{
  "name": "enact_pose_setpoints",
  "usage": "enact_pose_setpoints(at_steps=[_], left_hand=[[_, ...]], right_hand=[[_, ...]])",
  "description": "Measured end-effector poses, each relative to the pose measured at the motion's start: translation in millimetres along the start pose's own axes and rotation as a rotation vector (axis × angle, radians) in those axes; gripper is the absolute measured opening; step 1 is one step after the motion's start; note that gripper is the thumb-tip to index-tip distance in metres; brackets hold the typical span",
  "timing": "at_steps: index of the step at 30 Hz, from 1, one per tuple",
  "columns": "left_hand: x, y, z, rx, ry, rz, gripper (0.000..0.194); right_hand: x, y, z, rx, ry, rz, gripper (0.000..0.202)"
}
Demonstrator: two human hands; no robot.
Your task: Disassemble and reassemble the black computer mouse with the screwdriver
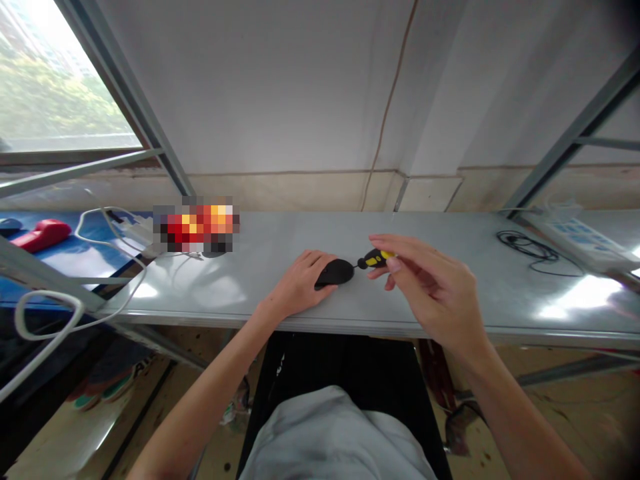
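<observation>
A black computer mouse (338, 272) rests on the grey table, with my left hand (307, 280) closed around its left end. To its right, my right hand (433, 287) grips a small black and yellow screwdriver (371, 259) between thumb and fingers. The screwdriver lies nearly level, its short shaft pointing left at the mouse's right end. The tip meets or nearly meets the mouse; I cannot tell if it sits in a screw.
A bundled black cable (527, 247) lies on the right, near a white power strip (590, 240). At the left are a blurred-out red and yellow item (200, 227), white cables (107, 243) and a red object (46, 235) on a blue surface. Metal frame posts flank the table (280, 233).
</observation>
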State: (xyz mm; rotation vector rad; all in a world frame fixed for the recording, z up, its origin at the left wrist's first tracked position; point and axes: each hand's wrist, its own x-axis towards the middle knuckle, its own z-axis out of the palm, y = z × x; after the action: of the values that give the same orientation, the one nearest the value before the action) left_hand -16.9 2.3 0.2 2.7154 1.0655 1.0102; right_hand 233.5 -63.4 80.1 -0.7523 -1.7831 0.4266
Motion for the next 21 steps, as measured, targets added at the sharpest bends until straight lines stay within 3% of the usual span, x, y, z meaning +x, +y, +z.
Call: enact_pose_setpoints(at_steps=[21], left_hand=[[0.2,0.5,-0.5,-0.005,-0.014,-0.016,0.047]], right_hand=[[0.9,-3.8,0.6,-0.036,-0.012,-0.006,0.027]])
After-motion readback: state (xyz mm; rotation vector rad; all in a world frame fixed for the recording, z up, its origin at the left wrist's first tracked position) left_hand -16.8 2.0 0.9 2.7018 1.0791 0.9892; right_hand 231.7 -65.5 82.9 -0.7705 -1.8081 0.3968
